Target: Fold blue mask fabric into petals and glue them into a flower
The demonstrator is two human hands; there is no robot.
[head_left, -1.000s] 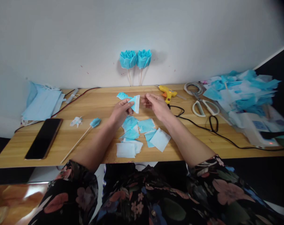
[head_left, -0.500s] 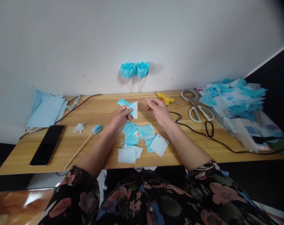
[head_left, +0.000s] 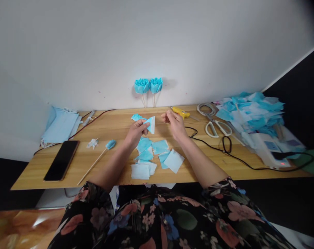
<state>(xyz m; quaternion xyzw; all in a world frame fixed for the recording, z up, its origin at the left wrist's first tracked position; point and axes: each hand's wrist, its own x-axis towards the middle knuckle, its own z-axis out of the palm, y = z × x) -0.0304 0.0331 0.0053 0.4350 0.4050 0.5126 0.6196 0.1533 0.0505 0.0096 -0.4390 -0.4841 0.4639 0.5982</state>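
The wooden table [head_left: 105,121] spans the view, with a heap of blue and white scraps [head_left: 252,110] at its right end and a stack of face masks [head_left: 61,124] at its left. Smaller are the phone [head_left: 61,160], in front of the masks, and the scissors [head_left: 214,121], beside the heap. Both forearms reach in from the near edge, elbows apart, so that the hands come close together above the middle of the table without touching. The left hand [head_left: 137,132] grips with thumb against fingers, pointing inward; the right hand [head_left: 176,125] is raised just across from it, fingers curled and thumb drawn to them, and whether anything thin sits between those tips I cannot tell. The yellow glue gun [head_left: 181,112] lies behind the right hand, and loose cut squares [head_left: 174,161] lie nearer the body. Smallest is the folded piece [head_left: 152,125], pinched in the left hand between the two hands, its pale edge facing right. The step in hand looks like shaping or handling this one piece; the next move seems to call for a steady left pinch that keeps the fold closed, and light, exact right fingertips at the free edge.
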